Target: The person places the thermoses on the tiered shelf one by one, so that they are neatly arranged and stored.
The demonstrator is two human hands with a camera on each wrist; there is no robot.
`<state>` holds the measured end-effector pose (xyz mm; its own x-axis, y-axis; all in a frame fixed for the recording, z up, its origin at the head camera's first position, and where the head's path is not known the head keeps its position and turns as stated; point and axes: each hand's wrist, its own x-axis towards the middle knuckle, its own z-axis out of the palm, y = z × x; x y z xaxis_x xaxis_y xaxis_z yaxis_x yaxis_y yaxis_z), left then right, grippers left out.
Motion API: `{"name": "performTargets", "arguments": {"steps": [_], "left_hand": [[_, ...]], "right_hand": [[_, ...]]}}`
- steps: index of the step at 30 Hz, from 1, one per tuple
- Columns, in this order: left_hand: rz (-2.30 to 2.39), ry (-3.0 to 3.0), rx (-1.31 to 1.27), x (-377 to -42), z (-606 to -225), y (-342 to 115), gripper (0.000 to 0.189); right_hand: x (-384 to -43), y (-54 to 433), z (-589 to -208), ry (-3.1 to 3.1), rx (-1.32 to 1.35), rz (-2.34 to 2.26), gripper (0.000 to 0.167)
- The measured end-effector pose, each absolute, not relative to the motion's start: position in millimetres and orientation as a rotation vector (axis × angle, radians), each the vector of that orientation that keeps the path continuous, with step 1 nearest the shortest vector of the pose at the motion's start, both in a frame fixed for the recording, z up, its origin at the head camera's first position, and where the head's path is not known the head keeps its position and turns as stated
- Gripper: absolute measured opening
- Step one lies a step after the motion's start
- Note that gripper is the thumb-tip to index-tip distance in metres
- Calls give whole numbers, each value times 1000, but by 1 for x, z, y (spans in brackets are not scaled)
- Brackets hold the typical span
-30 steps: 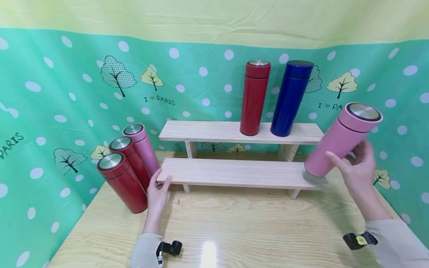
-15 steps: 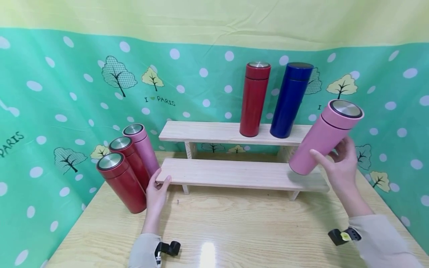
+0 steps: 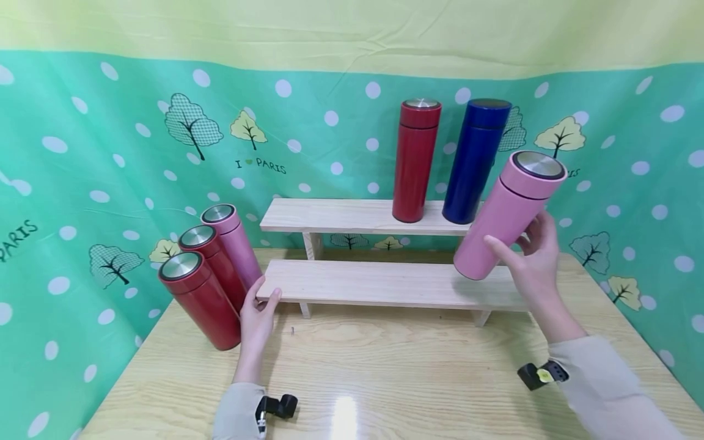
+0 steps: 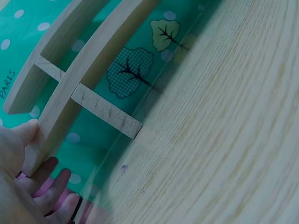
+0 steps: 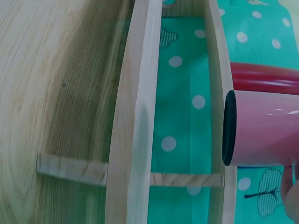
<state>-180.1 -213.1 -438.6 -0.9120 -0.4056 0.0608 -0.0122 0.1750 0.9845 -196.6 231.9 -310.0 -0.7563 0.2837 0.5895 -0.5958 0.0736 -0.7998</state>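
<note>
A pink thermos bottle (image 3: 503, 214) with a steel-topped lid is gripped by my right hand (image 3: 530, 263), tilted over the right part of the lower wooden shelf board (image 3: 385, 284). In the right wrist view the dark-rimmed base of this pink thermos (image 5: 264, 128) shows, apart from the lower board. My left hand (image 3: 258, 318) pinches the left end of the lower board. In the left wrist view the thumb of the left hand (image 4: 23, 172) lies on top of that board's end and the fingers are beneath it. On the upper shelf board (image 3: 330, 214) stand a red thermos (image 3: 416, 165) and a blue thermos (image 3: 475, 165).
Left of the shelf, two red thermoses, a front one (image 3: 206, 305) and one behind it (image 3: 220, 263), stand on the wooden table (image 3: 385, 366) with another pink thermos (image 3: 236, 241). A green patterned cloth (image 3: 308, 140) hangs behind the shelf and at both sides.
My right hand has carried the pink thermos leftward, from beyond the shelf's right end to over the lower board. My left hand has stayed at the board's left end.
</note>
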Motion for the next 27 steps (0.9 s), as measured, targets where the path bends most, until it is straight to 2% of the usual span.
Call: {"name": "performTargets", "arguments": {"steps": [27], "left_hand": [[-1789, -2173, 409, -180, -438, -213, 61]], "right_hand": [[-212, 157, -294, -1761, 526, 1789, 77]]}}
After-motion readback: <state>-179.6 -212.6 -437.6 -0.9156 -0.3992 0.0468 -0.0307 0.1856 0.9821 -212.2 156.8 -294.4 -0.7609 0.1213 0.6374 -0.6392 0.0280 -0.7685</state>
